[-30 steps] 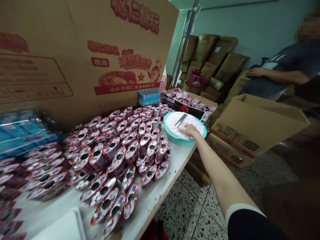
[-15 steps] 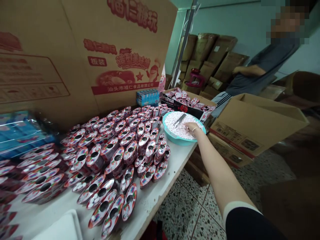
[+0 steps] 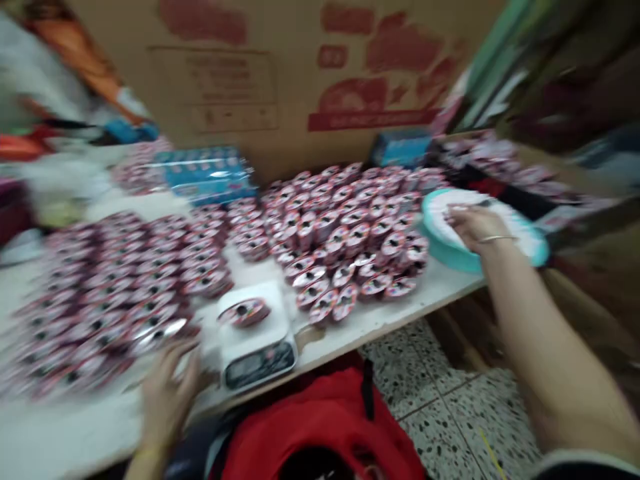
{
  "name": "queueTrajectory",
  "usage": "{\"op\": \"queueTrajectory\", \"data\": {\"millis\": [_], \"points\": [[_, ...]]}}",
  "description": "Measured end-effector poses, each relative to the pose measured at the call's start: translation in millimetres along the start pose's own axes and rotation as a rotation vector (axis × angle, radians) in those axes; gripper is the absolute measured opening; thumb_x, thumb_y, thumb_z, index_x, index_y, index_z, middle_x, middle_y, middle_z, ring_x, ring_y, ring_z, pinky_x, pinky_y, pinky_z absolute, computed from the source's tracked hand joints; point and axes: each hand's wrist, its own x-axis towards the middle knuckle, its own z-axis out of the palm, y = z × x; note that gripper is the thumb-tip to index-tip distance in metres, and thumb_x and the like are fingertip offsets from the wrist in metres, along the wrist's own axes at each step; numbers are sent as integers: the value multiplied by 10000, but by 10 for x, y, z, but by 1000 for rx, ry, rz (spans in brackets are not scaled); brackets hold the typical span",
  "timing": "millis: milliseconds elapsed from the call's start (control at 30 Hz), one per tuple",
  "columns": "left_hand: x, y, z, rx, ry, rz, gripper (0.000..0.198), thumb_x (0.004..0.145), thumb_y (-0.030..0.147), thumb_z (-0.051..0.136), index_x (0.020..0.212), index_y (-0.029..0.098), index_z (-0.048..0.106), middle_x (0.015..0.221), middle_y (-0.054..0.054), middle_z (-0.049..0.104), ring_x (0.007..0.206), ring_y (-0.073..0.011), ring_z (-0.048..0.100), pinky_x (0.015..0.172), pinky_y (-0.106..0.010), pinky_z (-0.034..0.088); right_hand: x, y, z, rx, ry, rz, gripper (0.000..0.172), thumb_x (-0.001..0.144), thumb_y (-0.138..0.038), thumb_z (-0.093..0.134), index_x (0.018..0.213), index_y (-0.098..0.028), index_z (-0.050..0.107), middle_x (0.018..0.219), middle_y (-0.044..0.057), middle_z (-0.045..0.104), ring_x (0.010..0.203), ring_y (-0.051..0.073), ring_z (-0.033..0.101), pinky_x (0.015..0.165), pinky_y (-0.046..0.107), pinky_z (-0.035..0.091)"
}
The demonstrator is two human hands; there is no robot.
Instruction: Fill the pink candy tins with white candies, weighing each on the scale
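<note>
Currently I see right hand (image 3: 470, 225) at turquoise basin (image 3: 443, 248), its grip I cannot tell, left hand (image 3: 170, 380) loosely spread beside digital scale (image 3: 277, 330).

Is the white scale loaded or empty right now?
Loaded: one small pack sits on the scale, its dark opening facing up. The display is too blurred to read.

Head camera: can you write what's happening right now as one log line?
Right hand: over turquoise basin, grip unclear | Left hand: beside packs, grip blurred | Scale: one pack on top
</note>
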Motion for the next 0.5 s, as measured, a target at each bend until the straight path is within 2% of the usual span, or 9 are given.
{"op": "queueTrajectory", "data": {"millis": [67, 133, 200, 267, 367, 500], "points": [[-205, -79, -31, 28, -42, -83, 234, 866, 365, 467, 913, 174, 595, 954, -74, 606, 907, -194, 575, 824, -344, 468, -348, -27, 400, 121, -267, -44, 73, 787, -86, 608, 729, -126, 592, 691, 0, 552, 581, 28, 506, 602, 194, 396], [-343, -122, -9, 19, -24, -153, 216, 872, 331, 452, 904, 170, 592, 943, -76, 601, 909, -185, 575, 816, -323, 467, -796, -30, 831, 151, -582, -85, 52, 740, -131, 658, 781, -136, 627, 699, 10, 585, 571, 49, 524, 565, 210, 393], [-441, -136, 26, -7, 2, -186, 204, 872, 318, 456, 894, 170, 594, 931, -74, 596, 893, -175, 575, 810, -311, 468, -1289, -13, 1252, 92, -839, -155, 133, 704, -179, 686, 819, -139, 633, 671, 6, 594, 541, 68, 522, 538, 217, 404], [-523, -145, 54, -36, 23, -194, 195, 869, 314, 468, 886, 171, 598, 926, -72, 591, 887, -172, 572, 812, -313, 467, -1724, 38, 1637, -13, -1029, -242, 142, 726, -202, 655, 846, -135, 619, 620, -9, 576, 525, 77, 519, 521, 214, 414], [-619, -184, 80, -63, 36, -187, 192, 869, 306, 472, 895, 172, 606, 935, -77, 583, 900, -178, 562, 823, -330, 462, -2141, 168, 2084, -198, -1157, -406, 84, 781, -151, 565, 849, -123, 605, 594, -21, 549, 518, 78, 506, 526, 211, 406], [-667, -233, 98, -73, 38, -187, 179, 866, 293, 476, 894, 175, 608, 930, -77, 583, 904, -185, 554, 824, -344, 457, -2356, 323, 2378, -462, -1146, -749, 105, 769, -61, 551, 799, -120, 633, 705, 13, 587, 658, 99, 516, 659, 230, 395]]}}
